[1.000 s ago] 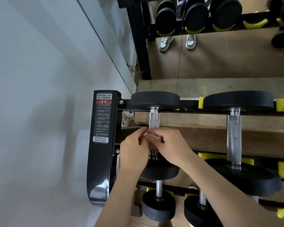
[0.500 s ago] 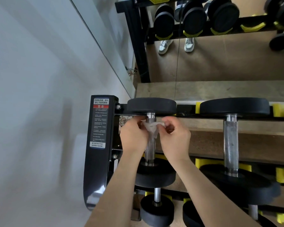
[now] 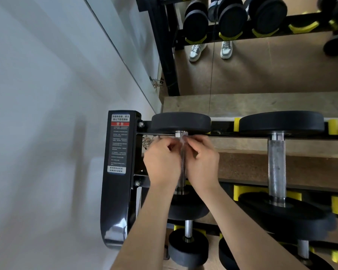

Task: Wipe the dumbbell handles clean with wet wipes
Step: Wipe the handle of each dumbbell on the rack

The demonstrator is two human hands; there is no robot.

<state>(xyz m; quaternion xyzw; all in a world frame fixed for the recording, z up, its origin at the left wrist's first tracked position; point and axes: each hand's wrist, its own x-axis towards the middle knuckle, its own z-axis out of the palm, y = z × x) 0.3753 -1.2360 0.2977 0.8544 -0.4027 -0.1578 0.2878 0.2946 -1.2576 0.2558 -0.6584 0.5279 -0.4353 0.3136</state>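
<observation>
A thin, pale wet wipe is wrapped around the far end of a knurled metal dumbbell handle, just under its black weight head. The left hand and right hand flank the handle, fingers curled, each pinching an end of the wipe. This dumbbell lies just right of the rack's black end post, which bears a warning label. A bigger dumbbell lies farther right of the post.

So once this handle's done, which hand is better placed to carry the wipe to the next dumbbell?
Probably the right hand. Both hands pinch the wet wipe on the leftmost handle, but the right is on the side facing the next handle; the left hand would have to cross over.
</observation>
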